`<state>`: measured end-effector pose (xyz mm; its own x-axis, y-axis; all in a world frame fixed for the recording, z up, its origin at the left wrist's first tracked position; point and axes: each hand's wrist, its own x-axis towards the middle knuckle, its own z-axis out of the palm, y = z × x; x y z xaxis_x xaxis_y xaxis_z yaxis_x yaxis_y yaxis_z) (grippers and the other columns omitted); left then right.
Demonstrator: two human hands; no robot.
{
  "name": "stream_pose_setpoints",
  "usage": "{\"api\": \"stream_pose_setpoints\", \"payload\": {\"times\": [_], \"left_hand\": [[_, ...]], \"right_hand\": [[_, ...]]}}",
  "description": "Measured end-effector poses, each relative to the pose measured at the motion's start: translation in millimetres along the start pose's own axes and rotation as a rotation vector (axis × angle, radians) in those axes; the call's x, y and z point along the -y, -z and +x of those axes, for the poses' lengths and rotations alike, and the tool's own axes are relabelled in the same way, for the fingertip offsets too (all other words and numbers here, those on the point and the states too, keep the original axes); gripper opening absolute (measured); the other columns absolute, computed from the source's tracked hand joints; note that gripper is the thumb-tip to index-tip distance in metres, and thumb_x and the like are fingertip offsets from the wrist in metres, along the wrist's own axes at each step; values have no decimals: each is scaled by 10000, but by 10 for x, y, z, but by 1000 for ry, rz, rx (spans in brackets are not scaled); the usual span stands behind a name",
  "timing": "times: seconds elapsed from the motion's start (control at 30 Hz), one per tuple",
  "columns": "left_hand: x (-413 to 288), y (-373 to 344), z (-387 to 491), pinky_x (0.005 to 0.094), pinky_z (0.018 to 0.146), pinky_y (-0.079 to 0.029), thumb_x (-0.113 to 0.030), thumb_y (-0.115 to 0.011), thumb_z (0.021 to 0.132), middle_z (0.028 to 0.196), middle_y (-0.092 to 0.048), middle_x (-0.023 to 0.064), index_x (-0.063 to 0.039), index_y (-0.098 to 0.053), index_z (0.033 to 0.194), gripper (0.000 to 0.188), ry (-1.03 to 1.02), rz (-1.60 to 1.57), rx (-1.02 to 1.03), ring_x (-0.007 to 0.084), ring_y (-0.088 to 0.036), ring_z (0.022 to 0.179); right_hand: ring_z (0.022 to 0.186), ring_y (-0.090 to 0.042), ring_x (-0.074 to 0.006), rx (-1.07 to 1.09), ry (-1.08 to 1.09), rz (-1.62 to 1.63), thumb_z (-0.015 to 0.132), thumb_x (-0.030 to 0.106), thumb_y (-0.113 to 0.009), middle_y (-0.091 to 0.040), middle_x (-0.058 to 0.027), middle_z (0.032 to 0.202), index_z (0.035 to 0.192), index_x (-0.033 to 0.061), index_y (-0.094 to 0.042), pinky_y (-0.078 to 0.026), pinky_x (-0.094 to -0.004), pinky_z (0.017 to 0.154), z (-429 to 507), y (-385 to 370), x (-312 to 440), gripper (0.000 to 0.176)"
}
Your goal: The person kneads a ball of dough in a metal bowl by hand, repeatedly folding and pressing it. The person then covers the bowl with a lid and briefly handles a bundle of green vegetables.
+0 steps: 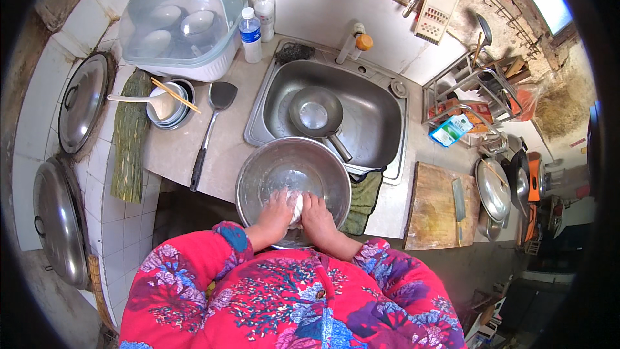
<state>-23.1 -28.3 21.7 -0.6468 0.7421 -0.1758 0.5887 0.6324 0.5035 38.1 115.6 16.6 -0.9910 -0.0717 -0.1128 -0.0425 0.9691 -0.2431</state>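
A piece of white dough (296,207) lies in a large stainless steel basin (252,165), which rests at the near edge of the sink. My left hand (277,213) presses on the dough from the left side, its fingers curled round it. From the right, my right hand (316,214) grips the same dough. Both hands are inside the near part of the basin, and they hide much of the dough. Thin white smears mark the basin's inner wall.
A small steel pan (317,111) sits in the sink (378,126). Left are a spatula (208,131), stacked bowls (167,116), a large gourd (131,140) and a lidded dish box (179,65). Right are a green cloth (362,198) and a cutting board (431,203) bearing a cleaver (458,198).
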Motion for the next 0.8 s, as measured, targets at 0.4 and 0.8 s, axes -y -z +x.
{"api": "stream_pose_setpoints", "payload": {"times": [0.4,0.8], "left_hand": [[361,-11,837,427,655,-547,-85,-486,843,1031,-531,172,-55,-461,1203,361,65,177,-81,365,-598,915],[367,357,485,492,1015,-318,-471,-815,493,1258,-491,209,-36,-379,1351,1057,-18,-291,306,391,-442,1172]], "right_hand": [[818,-638,-342,81,-208,17,769,85,-573,-542,-184,987,1153,19,-410,-553,-385,652,835,-155,-363,423],[1008,-509,-357,107,44,669,677,242,-743,-528,-220,1057,1181,-18,-492,-424,-419,871,223,325,-413,620]]}}
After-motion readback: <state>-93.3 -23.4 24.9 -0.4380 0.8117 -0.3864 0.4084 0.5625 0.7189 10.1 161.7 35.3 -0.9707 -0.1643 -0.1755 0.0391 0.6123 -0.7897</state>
